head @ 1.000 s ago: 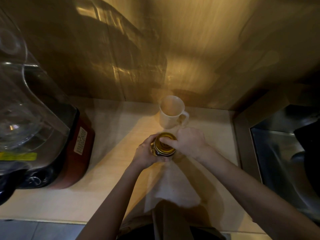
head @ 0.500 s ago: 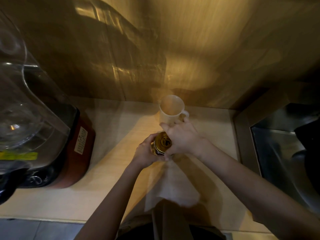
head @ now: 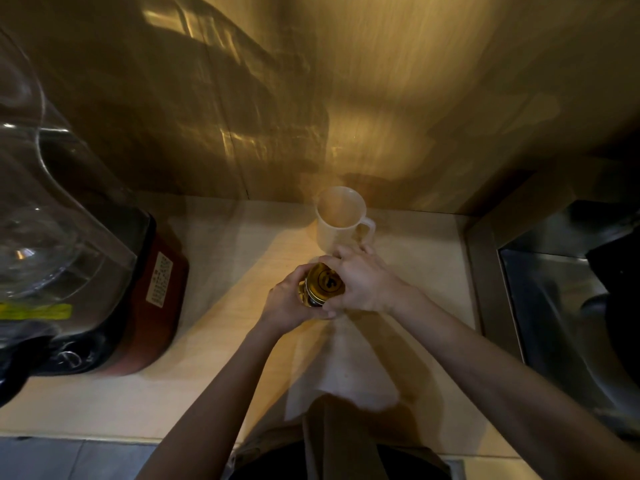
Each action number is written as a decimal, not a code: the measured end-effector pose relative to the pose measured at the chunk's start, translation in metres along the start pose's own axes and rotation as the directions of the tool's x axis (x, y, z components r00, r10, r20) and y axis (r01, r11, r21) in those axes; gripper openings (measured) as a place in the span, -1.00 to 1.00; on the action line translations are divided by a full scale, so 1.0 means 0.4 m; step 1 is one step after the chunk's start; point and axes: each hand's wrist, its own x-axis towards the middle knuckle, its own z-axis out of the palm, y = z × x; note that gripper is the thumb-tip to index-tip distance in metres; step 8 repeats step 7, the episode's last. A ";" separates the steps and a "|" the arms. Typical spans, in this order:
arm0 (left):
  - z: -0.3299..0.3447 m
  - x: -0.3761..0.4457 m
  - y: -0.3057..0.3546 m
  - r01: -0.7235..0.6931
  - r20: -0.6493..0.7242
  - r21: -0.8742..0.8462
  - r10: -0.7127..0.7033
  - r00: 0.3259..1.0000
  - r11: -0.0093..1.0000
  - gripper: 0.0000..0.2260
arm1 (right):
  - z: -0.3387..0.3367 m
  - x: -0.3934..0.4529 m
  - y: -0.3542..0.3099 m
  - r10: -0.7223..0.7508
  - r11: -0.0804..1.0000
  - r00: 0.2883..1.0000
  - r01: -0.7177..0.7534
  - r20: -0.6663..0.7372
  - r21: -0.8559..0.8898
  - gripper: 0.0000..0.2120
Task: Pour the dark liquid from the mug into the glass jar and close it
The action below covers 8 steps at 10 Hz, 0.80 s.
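A white mug (head: 337, 220) stands upright near the back wall with its handle to the right; it looks empty inside. Just in front of it is the glass jar (head: 306, 296), topped by a gold lid (head: 325, 282). My left hand (head: 287, 301) wraps around the jar's body from the left. My right hand (head: 363, 278) grips the lid's rim from the right, fingers curled over its far edge. Most of the jar's glass is hidden by my hands, so its contents do not show.
A white paper towel (head: 343, 368) lies on the wooden counter (head: 221, 341) under the jar. A blender with a red base (head: 152, 299) and clear jug fills the left side. A steel sink (head: 561, 306) lies at the right.
My right hand has turned on the lid, fingers swinging from the near side round to the far side. The jar, left hand and mug stay where they were.
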 end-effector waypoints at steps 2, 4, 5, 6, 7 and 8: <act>-0.009 0.005 0.002 0.013 0.051 0.063 -0.017 0.999 0.998 -0.12 | 0.025 -0.016 0.007 0.037 0.984 0.997 -0.025 -0.065 0.174 -0.20; -0.070 0.019 0.065 0.104 0.248 0.105 -0.127 0.960 0.989 0.10 | 0.013 -0.051 0.023 0.228 0.678 0.971 -0.104 -0.074 0.727 0.04; -0.163 0.018 0.158 0.086 0.315 0.044 -0.095 0.944 0.995 -0.07 | -0.069 -0.092 0.029 0.371 0.391 0.919 -0.021 -0.136 0.920 -0.21; -0.270 0.005 0.293 -0.068 0.258 -0.011 0.068 0.964 0.998 -0.35 | -0.221 -0.147 0.015 0.569 0.137 0.758 0.294 -0.318 0.946 -0.64; -0.347 0.007 0.429 -0.228 0.052 -0.191 0.242 0.969 0.955 -0.73 | -0.396 -0.257 -0.015 0.587 0.037 0.553 0.711 -0.591 0.703 -0.82; -0.347 0.007 0.429 -0.228 0.052 -0.191 0.242 0.969 0.955 -0.73 | -0.396 -0.257 -0.015 0.587 0.037 0.553 0.711 -0.591 0.703 -0.82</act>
